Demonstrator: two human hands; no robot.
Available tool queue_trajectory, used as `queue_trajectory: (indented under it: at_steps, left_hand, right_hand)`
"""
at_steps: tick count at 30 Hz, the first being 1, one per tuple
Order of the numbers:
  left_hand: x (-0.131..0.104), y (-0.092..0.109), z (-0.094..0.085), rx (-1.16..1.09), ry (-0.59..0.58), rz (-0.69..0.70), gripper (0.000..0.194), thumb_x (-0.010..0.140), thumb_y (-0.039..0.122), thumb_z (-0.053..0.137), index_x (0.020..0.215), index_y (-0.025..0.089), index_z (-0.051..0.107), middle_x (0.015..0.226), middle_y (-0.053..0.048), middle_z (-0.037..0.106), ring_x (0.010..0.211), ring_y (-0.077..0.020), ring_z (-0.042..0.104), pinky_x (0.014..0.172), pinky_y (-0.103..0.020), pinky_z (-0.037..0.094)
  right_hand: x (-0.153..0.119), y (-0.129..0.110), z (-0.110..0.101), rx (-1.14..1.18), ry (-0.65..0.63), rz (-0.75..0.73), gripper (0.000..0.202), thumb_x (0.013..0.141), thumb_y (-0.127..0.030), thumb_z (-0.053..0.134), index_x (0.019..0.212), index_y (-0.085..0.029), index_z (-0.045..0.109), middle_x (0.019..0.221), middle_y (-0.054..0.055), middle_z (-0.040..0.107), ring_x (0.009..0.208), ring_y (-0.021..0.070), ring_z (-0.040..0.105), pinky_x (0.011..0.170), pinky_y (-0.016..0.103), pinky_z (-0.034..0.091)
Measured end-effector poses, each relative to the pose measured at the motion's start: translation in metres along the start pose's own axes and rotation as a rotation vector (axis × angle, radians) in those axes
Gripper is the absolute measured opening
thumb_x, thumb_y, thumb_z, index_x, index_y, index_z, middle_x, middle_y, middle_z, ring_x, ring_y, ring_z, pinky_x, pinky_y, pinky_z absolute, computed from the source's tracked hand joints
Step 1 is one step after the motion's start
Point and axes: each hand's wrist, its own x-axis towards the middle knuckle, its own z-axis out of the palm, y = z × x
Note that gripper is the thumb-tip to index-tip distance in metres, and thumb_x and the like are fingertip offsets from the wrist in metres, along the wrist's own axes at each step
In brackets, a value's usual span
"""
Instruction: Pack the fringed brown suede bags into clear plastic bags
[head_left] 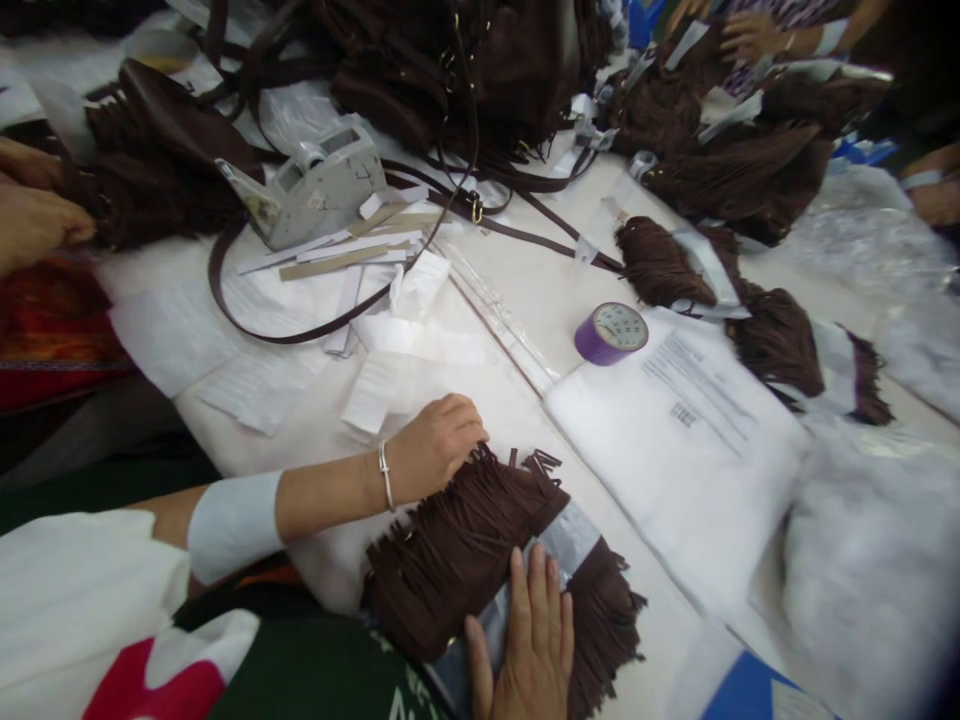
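Note:
A dark brown fringed leather bag lies on the table just in front of me, with a pale translucent strip wrapped across it. At its far edge the fingers of my left hand are curled round the ends of the fringe; the fingertips are partly hidden. My right hand rests flat on the strip and the bag, fingers stretched out. Beyond the bag lies a white padded packet with printed text, and a purple roll of tape stands at its far edge.
A grey tape dispenser stands among paper strips and a looping brown strap. More brown bags are heaped at the back. Wrapped fringed pieces and clear plastic lie right. Other people's hands work at left and far right.

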Motion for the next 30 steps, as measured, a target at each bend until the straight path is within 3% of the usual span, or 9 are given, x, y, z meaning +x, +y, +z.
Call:
queue_trajectory:
  at_steps: [3, 5, 8, 10, 14, 16, 21, 27, 30]
  left_hand:
    - [0.034, 0.009, -0.010, -0.043, 0.108, 0.073, 0.033, 0.084, 0.003, 0.037, 0.106, 0.015, 0.059, 0.103, -0.008, 0.060, 0.109, -0.0213, 0.048, 0.099, -0.042, 0.039]
    - [0.064, 0.023, -0.001, -0.111, 0.075, 0.207, 0.033, 0.085, 0.005, 0.038, 0.108, 0.015, 0.059, 0.106, -0.008, 0.061, 0.109, -0.0200, 0.049, 0.100, -0.039, 0.039]
    - [0.116, 0.044, 0.037, -0.110, -0.172, 0.333, 0.023, 0.088, 0.016, 0.048, 0.108, 0.016, 0.061, 0.106, -0.008, 0.063, 0.105, -0.0191, 0.053, 0.098, -0.033, 0.041]
    - [0.151, 0.053, 0.068, 0.029, -0.351, 0.300, 0.027, 0.085, 0.024, 0.059, 0.111, 0.017, 0.060, 0.111, -0.009, 0.062, 0.105, -0.0202, 0.054, 0.095, -0.031, 0.042]
    - [0.195, 0.065, 0.110, 0.250, -0.448, 0.311, 0.022, 0.076, 0.023, 0.068, 0.095, 0.012, 0.066, 0.099, -0.015, 0.064, 0.093, -0.0278, 0.060, 0.079, -0.036, 0.048]
    - [0.199, 0.068, 0.116, 0.338, -0.463, 0.324, 0.010, 0.079, 0.016, 0.060, 0.084, 0.009, 0.066, 0.089, -0.017, 0.065, 0.085, -0.0278, 0.062, 0.074, -0.037, 0.048]
    - [0.193, 0.068, 0.113, 0.493, -0.488, 0.372, 0.014, 0.080, 0.008, 0.051, 0.080, 0.005, 0.065, 0.085, -0.021, 0.064, 0.081, -0.0269, 0.063, 0.073, -0.037, 0.048]
    - [0.194, 0.080, 0.118, 0.517, -0.548, 0.507, 0.018, 0.078, 0.026, 0.065, 0.088, 0.011, 0.064, 0.092, -0.013, 0.064, 0.087, -0.0245, 0.061, 0.069, -0.034, 0.051]
    - [0.184, 0.079, 0.102, 0.511, -0.507, 0.565, 0.022, 0.083, 0.031, 0.062, 0.094, 0.012, 0.061, 0.093, -0.006, 0.062, 0.084, -0.0177, 0.060, 0.070, -0.032, 0.052]
  right_hand:
    - [0.001, -0.001, -0.001, -0.007, 0.017, 0.008, 0.075, 0.088, -0.051, 0.042, 0.147, -0.021, 0.008, 0.147, 0.011, 0.028, 0.134, 0.0343, 0.028, 0.101, 0.059, 0.030]
    - [0.002, 0.000, -0.001, -0.001, 0.046, -0.015, 0.075, 0.087, -0.051, 0.044, 0.147, -0.023, 0.010, 0.148, 0.009, 0.029, 0.134, 0.0328, 0.029, 0.101, 0.056, 0.032]
    - [0.004, 0.002, -0.004, 0.009, 0.078, -0.036, 0.073, 0.086, -0.050, 0.046, 0.146, -0.025, 0.014, 0.148, 0.006, 0.028, 0.133, 0.0307, 0.031, 0.102, 0.053, 0.035]
    - [0.003, 0.002, -0.008, 0.021, 0.084, -0.019, 0.069, 0.088, -0.048, 0.045, 0.146, -0.025, 0.015, 0.149, 0.004, 0.025, 0.134, 0.0289, 0.030, 0.103, 0.051, 0.035]
    - [0.001, 0.001, -0.014, 0.086, 0.119, -0.013, 0.066, 0.088, -0.044, 0.046, 0.145, -0.028, 0.017, 0.149, 0.000, 0.022, 0.135, 0.0247, 0.027, 0.106, 0.047, 0.035]
    - [0.000, 0.001, -0.014, 0.133, 0.151, -0.008, 0.067, 0.087, -0.044, 0.048, 0.145, -0.029, 0.018, 0.149, -0.001, 0.022, 0.136, 0.0231, 0.027, 0.108, 0.045, 0.034]
    - [-0.003, 0.001, -0.013, 0.218, 0.205, 0.009, 0.068, 0.086, -0.044, 0.052, 0.144, -0.032, 0.019, 0.149, -0.003, 0.020, 0.136, 0.0219, 0.026, 0.110, 0.043, 0.031]
    - [0.001, 0.006, -0.002, 0.270, 0.232, -0.005, 0.068, 0.083, -0.044, 0.055, 0.143, -0.031, 0.024, 0.148, -0.001, 0.025, 0.134, 0.0261, 0.031, 0.108, 0.045, 0.032]
    - [0.006, 0.002, 0.005, 0.301, 0.333, 0.011, 0.060, 0.082, -0.044, 0.055, 0.138, -0.036, 0.035, 0.142, -0.002, 0.040, 0.128, 0.0281, 0.040, 0.103, 0.046, 0.037]
